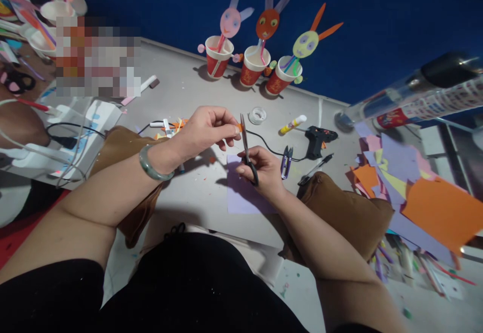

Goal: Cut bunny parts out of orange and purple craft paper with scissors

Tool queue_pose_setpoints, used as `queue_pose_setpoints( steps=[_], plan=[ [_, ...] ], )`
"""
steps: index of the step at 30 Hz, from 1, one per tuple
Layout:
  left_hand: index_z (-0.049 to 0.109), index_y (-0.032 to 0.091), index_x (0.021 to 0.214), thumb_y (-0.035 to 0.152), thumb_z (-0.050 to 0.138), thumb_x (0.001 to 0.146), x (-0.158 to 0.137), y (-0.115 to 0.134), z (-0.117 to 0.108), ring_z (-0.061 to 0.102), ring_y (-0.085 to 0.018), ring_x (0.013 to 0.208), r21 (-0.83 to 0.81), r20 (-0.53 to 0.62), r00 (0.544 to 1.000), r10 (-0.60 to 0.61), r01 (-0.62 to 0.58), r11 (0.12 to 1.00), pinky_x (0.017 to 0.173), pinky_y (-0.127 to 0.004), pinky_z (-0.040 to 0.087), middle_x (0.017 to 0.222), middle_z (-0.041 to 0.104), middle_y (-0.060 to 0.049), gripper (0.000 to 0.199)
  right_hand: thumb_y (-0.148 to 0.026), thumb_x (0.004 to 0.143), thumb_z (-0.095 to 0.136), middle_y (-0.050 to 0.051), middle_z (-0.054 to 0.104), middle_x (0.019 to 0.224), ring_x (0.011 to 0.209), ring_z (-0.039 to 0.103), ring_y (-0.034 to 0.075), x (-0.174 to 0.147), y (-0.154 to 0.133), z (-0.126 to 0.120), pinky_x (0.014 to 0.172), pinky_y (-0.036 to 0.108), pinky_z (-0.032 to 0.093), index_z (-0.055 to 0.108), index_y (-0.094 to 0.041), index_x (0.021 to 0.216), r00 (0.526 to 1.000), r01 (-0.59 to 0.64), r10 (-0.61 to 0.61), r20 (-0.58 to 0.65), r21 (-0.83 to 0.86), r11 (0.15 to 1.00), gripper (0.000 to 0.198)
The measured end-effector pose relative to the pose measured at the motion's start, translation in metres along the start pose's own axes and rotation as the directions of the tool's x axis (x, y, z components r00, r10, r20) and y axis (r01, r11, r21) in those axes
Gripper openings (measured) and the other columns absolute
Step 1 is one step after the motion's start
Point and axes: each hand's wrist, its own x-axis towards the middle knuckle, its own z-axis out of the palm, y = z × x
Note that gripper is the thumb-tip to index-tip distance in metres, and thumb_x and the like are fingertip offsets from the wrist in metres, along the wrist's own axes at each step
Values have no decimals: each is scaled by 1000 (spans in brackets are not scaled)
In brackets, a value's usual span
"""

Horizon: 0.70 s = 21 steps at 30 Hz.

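Observation:
Between the thumb and fingers of my left hand (pixel 206 131) is a small piece of orange paper (pixel 239 128). My right hand (pixel 264 169) grips a pair of scissors (pixel 245 142) by the dark handles, blades pointing up and away. The blades stand right beside the orange piece; whether they touch it I cannot tell. Below my right hand a sheet of light purple paper (pixel 245 199) lies on the table, partly covered by the hand and its shadow. Purple-handled thread snips (pixel 287 162) lie just right of that hand.
Three red paper cups (pixel 218 57) with paper rabbit heads line the back. A tape roll (pixel 258 115), glue stick (pixel 293 125), black glue gun (pixel 320 139) and pen (pixel 316 168) lie ahead. Coloured paper (pixel 441 207) is piled right; a power strip (pixel 90 127) sits left. Brown cushions (pixel 343 207) flank me.

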Motion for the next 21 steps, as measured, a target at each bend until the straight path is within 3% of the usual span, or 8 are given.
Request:
queue_pose_setpoints(
  steps=[5,11,17,21],
  plan=[
    [63,14,75,16,72,79,2,0,0,65,-8,57,8,-15,1000,-8,8,1000,49,-15,50,70,72,-3,10,-62,64,91,-10,52,50,42,44,9,0,0,0,43,25,32,60,-24,86,1000,-8,7,-4,-15,1000,53],
    [64,13,74,30,64,92,3,3,2,64,-8,55,-2,-35,998,-48,48,999,47,-16,49,72,73,-6,25,-59,64,92,-10,52,51,43,43,9,0,1,0,43,24,32,61,-23,86,1000,-13,13,-18,3,1000,53],
    [65,13,76,18,76,80,1,1,1,65,-8,57,29,21,1000,-5,5,1000,50,-16,51,71,73,-3,12,-62,63,91,-10,52,50,42,43,9,1,-1,1,44,25,32,60,-23,85,1000,-25,25,-4,-10,1000,54],
    [64,13,74,14,74,80,0,1,1,65,-9,56,41,13,1000,-5,4,999,50,-18,51,68,71,-2,11,-62,63,92,-10,52,49,42,44,9,1,-2,0,44,25,32,60,-23,85,999,-27,27,23,-14,1000,55]
  ],
)
